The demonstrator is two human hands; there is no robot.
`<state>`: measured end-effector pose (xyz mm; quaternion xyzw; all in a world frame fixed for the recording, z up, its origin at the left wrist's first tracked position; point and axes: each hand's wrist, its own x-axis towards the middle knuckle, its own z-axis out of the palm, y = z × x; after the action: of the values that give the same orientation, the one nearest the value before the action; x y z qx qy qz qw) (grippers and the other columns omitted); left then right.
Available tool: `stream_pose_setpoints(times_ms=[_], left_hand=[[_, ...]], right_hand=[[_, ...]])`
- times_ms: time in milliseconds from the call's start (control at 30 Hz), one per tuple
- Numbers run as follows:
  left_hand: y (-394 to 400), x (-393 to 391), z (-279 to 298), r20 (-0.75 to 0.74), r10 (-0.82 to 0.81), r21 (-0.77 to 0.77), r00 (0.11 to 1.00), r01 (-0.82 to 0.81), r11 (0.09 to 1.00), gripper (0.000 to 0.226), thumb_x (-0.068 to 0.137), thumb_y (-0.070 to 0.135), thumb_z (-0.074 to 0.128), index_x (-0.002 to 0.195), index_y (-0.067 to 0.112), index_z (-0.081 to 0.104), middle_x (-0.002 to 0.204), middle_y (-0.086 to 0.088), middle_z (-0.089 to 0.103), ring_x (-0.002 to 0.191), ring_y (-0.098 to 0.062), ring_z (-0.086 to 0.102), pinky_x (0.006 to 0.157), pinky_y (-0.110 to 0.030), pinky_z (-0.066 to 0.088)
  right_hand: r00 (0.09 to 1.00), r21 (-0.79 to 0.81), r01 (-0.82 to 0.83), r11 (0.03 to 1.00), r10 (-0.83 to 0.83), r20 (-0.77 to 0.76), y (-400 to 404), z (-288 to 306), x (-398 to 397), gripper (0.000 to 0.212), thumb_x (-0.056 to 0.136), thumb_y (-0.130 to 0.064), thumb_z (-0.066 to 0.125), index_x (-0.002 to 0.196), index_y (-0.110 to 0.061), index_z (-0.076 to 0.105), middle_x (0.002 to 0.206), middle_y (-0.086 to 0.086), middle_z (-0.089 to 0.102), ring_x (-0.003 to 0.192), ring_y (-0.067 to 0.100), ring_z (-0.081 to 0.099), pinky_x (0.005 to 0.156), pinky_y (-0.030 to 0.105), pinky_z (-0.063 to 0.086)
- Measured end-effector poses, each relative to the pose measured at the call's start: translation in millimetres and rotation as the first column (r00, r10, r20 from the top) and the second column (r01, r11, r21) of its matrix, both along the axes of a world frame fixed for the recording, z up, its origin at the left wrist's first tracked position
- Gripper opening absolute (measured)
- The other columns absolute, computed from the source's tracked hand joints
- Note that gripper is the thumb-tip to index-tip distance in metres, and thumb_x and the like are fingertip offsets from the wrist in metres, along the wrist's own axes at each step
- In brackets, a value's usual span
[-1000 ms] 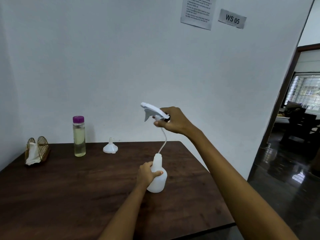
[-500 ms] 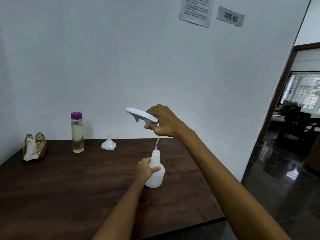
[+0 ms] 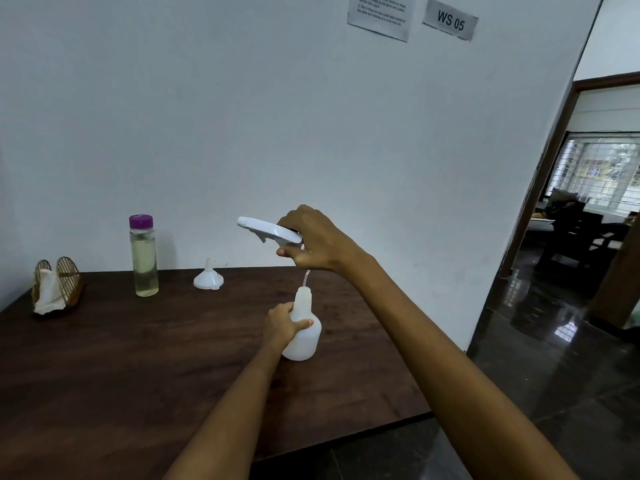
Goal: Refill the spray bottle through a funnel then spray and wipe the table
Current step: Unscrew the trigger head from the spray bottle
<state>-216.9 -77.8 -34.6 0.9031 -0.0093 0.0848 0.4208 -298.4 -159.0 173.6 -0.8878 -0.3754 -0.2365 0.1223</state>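
Note:
A white spray bottle [image 3: 304, 341] stands upright on the dark wooden table [image 3: 145, 358], and my left hand [image 3: 282, 323] grips its neck. My right hand [image 3: 313, 242] holds the white spray head [image 3: 268, 230] above the bottle, tilted with the nozzle to the left. The dip tube [image 3: 305, 277] hangs from the head down into the bottle's open neck. A small white funnel [image 3: 208, 279] lies mouth-down at the back of the table. Left of it stands a clear refill bottle [image 3: 143, 256] with a purple cap, holding pale yellowish liquid.
A wire napkin holder [image 3: 57, 285] with white tissue sits at the table's far left. The table stands against a white wall; its right and near edges drop to a dark glossy floor [image 3: 540, 393]. A doorway [image 3: 588, 209] opens on the right.
My right hand has lowered the spray head toward the bottle and tilted it flatter, so less of the dip tube shows. My left hand has kept its hold on the bottle.

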Motion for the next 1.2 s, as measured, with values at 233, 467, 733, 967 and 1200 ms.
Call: stream_pose_setpoints(times_ms=[233, 467, 733, 967, 1200], left_hand=[[-0.1, 1.4, -0.8, -0.009, 0.004, -0.003, 1.0, -0.004, 1.0, 0.066, 0.082, 0.038, 0.07, 0.136, 0.005, 0.05, 0.136, -0.01, 0.053, 0.121, -0.024, 0.053, 0.096, -0.03, 0.046], [-0.3, 4.0, -1.1, -0.023, 0.008, -0.012, 1.0, -0.008, 1.0, 0.066, 0.081, 0.037, 0.072, 0.135, 0.005, 0.05, 0.135, -0.01, 0.054, 0.121, -0.025, 0.053, 0.096, -0.032, 0.047], [1.2, 5.8, -2.2, -0.016, 0.001, -0.006, 1.0, -0.001, 1.0, 0.065, 0.081, 0.039, 0.072, 0.133, 0.005, 0.052, 0.134, -0.01, 0.055, 0.119, -0.024, 0.054, 0.094, -0.032, 0.048], [1.5, 4.9, -1.3, -0.014, -0.004, -0.01, 1.0, 0.003, 1.0, 0.064, 0.081, 0.038, 0.072, 0.132, 0.005, 0.053, 0.132, -0.01, 0.057, 0.118, -0.025, 0.055, 0.094, -0.033, 0.048], [0.7, 3.9, -0.3, -0.022, 0.009, -0.016, 1.0, -0.009, 1.0, 0.066, 0.081, 0.038, 0.072, 0.134, 0.005, 0.051, 0.136, -0.01, 0.055, 0.12, -0.025, 0.054, 0.096, -0.033, 0.047]], right_hand=[[0.999, 0.006, 0.012, 1.0, -0.012, 0.053, -5.5, -2.4, -1.8, 0.013, 0.077, -0.01, 0.068, 0.077, 0.002, 0.063, 0.077, 0.017, 0.063, 0.072, 0.02, 0.041, 0.065, 0.035, 0.038], [0.992, 0.052, -0.012, 0.999, 0.006, 0.125, -10.0, -5.2, -3.4, 0.012, 0.077, -0.01, 0.069, 0.082, -0.001, 0.064, 0.079, 0.013, 0.062, 0.075, 0.017, 0.038, 0.064, 0.027, 0.032], [0.974, 0.076, -0.07, 0.995, 0.051, 0.222, -10.8, -6.8, -4.7, 0.012, 0.073, -0.01, 0.069, 0.082, -0.002, 0.065, 0.076, 0.011, 0.061, 0.076, 0.015, 0.037, 0.064, 0.028, 0.034], [0.951, 0.083, -0.093, 0.992, 0.064, 0.302, -13.0, -10.9, -6.4, 0.019, 0.07, -0.011, 0.065, 0.086, -0.001, 0.067, 0.077, 0.011, 0.063, 0.077, 0.027, 0.052, 0.06, 0.03, 0.041], [0.909, 0.105, -0.139, 0.985, 0.084, 0.409, -13.8, -14.2, -6.4, 0.023, 0.065, -0.008, 0.067, 0.085, 0.002, 0.068, 0.076, 0.012, 0.064, 0.074, 0.03, 0.057, 0.057, 0.029, 0.047]])
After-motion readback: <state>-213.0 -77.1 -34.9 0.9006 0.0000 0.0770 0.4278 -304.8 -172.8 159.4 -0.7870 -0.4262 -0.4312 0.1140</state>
